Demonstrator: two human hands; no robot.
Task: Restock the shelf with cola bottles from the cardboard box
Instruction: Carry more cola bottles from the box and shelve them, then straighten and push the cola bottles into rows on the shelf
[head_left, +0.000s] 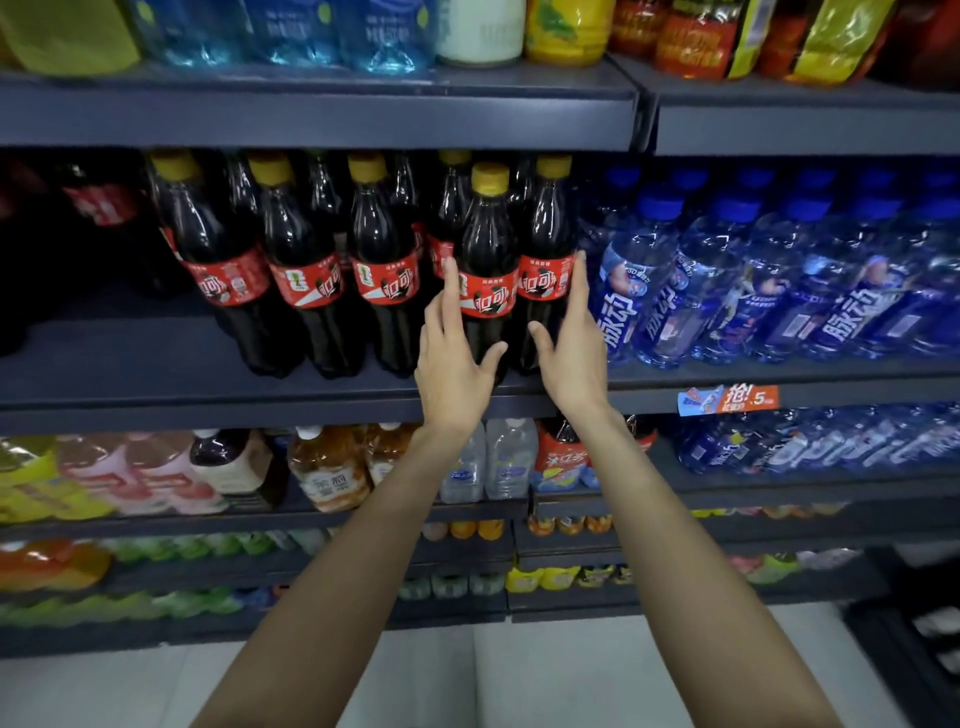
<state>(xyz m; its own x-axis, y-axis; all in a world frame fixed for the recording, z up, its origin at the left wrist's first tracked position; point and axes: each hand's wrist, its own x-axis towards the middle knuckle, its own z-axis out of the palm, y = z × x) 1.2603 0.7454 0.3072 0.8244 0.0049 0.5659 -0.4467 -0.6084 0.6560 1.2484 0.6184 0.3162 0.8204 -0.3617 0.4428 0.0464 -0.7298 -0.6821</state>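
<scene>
My left hand (453, 366) and right hand (570, 358) flank two front cola bottles (488, 270) near the shelf (260, 410) edge, fingers straight, apart, gripping nothing. A careless nudge could tip one off, or into the blue bottles (675, 291) beside.

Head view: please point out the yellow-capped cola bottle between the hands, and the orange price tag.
yellow-capped cola bottle (487, 296), head view, red label.
orange price tag (748, 397), head view, its middle.
</scene>
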